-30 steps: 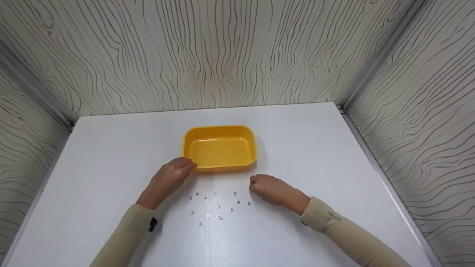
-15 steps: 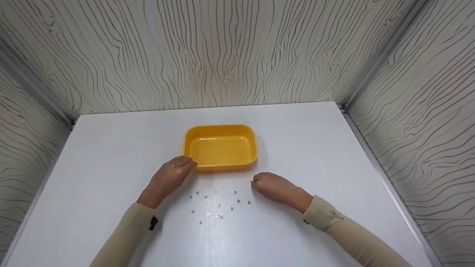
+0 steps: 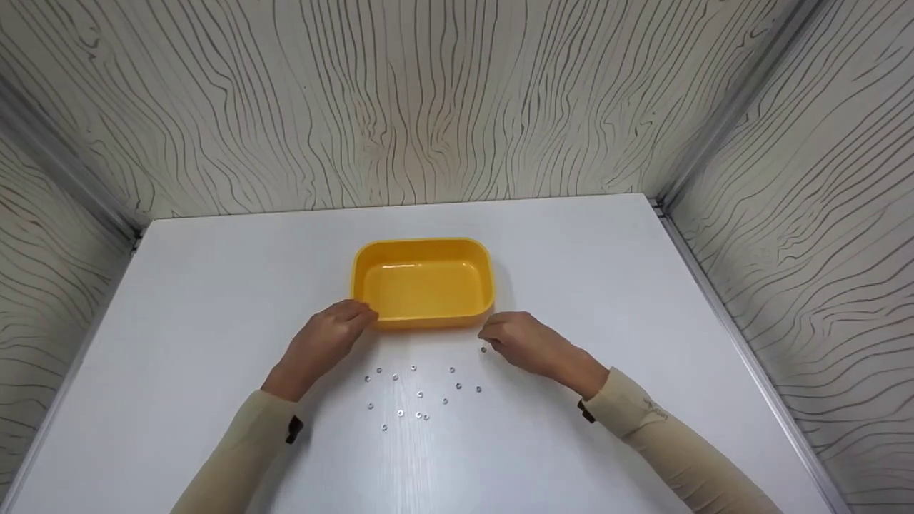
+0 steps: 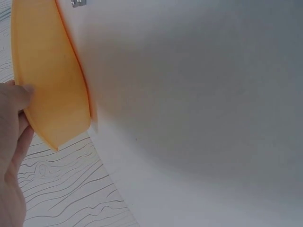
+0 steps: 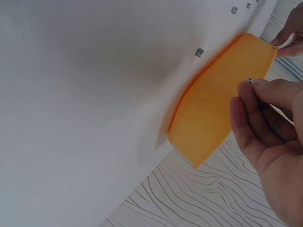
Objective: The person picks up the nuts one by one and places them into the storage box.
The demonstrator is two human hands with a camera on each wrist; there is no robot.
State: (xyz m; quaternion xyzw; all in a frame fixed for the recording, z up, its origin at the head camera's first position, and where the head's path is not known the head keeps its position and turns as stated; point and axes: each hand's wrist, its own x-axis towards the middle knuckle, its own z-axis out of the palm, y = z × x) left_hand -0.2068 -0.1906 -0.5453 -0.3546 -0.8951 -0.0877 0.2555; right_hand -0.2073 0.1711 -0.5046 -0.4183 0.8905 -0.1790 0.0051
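Note:
A yellow plastic tray [image 3: 428, 294] stands on the white table. My left hand [image 3: 330, 341] grips its rim at the near left corner; in the left wrist view the thumb lies on the tray's outer wall [image 4: 52, 75]. Beside the near right corner is my right hand [image 3: 525, 344], held above the tabletop. In the right wrist view its thumb and forefinger pinch a small nut [image 5: 250, 81], mostly covered by the fingertips. One silvery nut [image 3: 483, 350] lies just below that hand, and several more, such as this nut [image 3: 420, 395], are scattered in front of the tray.
The white tabletop [image 3: 593, 271] extends to both sides of the tray. Wood-patterned panels [image 3: 421, 107] rise behind it and at the sides, with a metal rail [image 3: 742, 343] along the right edge.
My right hand has risen and moved toward the tray's near right corner, uncovering a nut on the table beneath it. The left hand stays on the tray's rim.

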